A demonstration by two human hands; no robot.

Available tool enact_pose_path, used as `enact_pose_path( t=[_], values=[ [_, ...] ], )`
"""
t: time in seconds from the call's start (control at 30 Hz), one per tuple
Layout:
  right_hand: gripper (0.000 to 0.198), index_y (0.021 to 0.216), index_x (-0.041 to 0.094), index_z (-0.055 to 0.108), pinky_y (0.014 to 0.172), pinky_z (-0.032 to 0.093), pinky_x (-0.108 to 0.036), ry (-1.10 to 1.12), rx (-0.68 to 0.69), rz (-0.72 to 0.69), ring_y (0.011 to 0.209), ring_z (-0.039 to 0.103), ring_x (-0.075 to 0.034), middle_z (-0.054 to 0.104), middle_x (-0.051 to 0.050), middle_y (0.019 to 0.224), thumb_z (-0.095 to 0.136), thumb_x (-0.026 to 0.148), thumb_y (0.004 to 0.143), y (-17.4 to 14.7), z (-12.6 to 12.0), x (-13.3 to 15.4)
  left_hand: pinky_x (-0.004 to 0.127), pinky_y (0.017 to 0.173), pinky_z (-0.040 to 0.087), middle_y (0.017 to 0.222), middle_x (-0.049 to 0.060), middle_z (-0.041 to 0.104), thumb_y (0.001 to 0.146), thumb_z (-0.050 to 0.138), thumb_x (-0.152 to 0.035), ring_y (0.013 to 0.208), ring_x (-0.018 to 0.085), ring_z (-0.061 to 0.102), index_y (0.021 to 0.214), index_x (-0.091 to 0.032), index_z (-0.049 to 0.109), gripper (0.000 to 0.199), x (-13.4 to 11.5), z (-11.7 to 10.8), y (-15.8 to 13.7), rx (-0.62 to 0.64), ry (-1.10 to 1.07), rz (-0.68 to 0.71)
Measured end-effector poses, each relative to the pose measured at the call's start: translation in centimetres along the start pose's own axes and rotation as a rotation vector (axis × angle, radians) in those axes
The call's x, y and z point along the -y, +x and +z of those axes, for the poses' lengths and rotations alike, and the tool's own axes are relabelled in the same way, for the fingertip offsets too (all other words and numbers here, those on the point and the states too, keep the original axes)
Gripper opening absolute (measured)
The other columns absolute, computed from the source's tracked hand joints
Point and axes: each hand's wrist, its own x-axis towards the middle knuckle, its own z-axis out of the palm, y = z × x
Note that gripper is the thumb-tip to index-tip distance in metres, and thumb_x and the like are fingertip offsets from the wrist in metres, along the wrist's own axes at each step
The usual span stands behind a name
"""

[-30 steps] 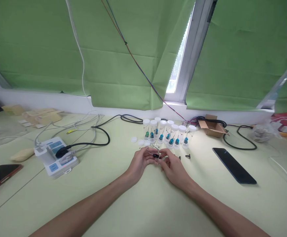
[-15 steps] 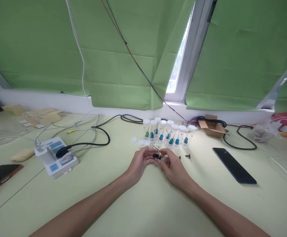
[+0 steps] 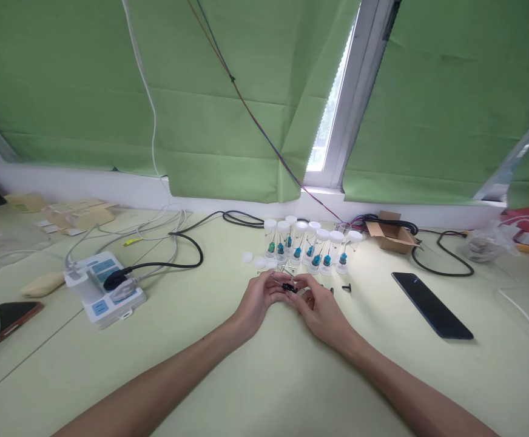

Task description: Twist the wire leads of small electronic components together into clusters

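Close together over the table, my left hand (image 3: 258, 303) and my right hand (image 3: 321, 306) both have their fingers closed on a small black part (image 3: 289, 287). Its exact kind is too small to make out. Just beyond my fingertips stand several clear tubes with white caps (image 3: 322, 235), each with a blue or green piece and a thin metal stem inside. Thin metal pins (image 3: 286, 268) lie between the tubes and my hands. To the right of my right hand, a small black T-shaped piece (image 3: 346, 287) rests on the table; another dark piece is partly hidden by my fingers.
Loose white caps (image 3: 247, 257) lie left of the tubes. A white power strip (image 3: 105, 291) with plugs and cables sits on the left. On the right are a black phone (image 3: 432, 305), an open cardboard box (image 3: 389, 233) and a black cable (image 3: 446, 270).
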Motion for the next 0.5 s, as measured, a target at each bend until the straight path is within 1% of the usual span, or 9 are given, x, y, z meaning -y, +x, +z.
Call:
enact_pose_path(
  t=[0.07,0.3,0.37,0.47,0.5],
  values=[
    [0.027,0.114,0.021,0.053,0.057,0.049,-0.028,-0.014,-0.007,-0.004,0.064,0.06,-0.014,0.062,-0.007,0.103,0.052,0.037,0.092,-0.02,0.0,-0.03,0.035,0.074,0.053,0.092,0.014,0.074,0.087,0.054,-0.038,0.078,0.023,0.067,0.085,-0.011,0.074,0.034,-0.02,0.03,-0.01,-0.001,0.004,0.001],
    [0.022,0.112,0.022,0.052,0.059,0.047,-0.027,0.006,-0.002,0.003,0.062,0.059,-0.013,0.06,-0.004,0.099,0.05,0.032,0.093,0.07,0.15,-0.47,0.033,0.072,0.053,0.094,0.015,0.073,0.088,0.053,-0.039,0.078,0.022,0.066,0.087,-0.01,0.074,0.036,0.04,-0.06,0.12,-0.001,0.004,-0.005],
    [0.02,0.111,0.022,0.052,0.059,0.046,-0.027,0.02,0.007,0.008,0.06,0.059,-0.013,0.062,-0.003,0.093,0.047,0.033,0.095,0.12,0.15,-0.46,0.033,0.071,0.053,0.094,0.015,0.072,0.089,0.053,-0.041,0.077,0.022,0.065,0.088,-0.009,0.074,0.037,0.08,-0.11,0.18,0.004,0.004,-0.004],
    [0.021,0.109,0.021,0.052,0.06,0.045,-0.027,0.035,0.02,0.012,0.059,0.059,-0.014,0.061,0.0,0.079,0.041,0.034,0.097,0.15,0.09,-0.27,0.034,0.07,0.054,0.092,0.015,0.072,0.089,0.053,-0.043,0.071,0.02,0.064,0.088,-0.009,0.074,0.04,0.1,-0.13,0.21,0.02,-0.002,0.001],
    [0.021,0.109,0.021,0.052,0.06,0.045,-0.027,0.039,0.025,0.013,0.059,0.059,-0.014,0.061,0.0,0.077,0.04,0.035,0.098,0.14,0.06,-0.19,0.034,0.07,0.054,0.092,0.015,0.072,0.089,0.053,-0.043,0.07,0.02,0.064,0.087,-0.009,0.074,0.04,0.09,-0.11,0.2,0.021,-0.004,0.001]
  ],
)
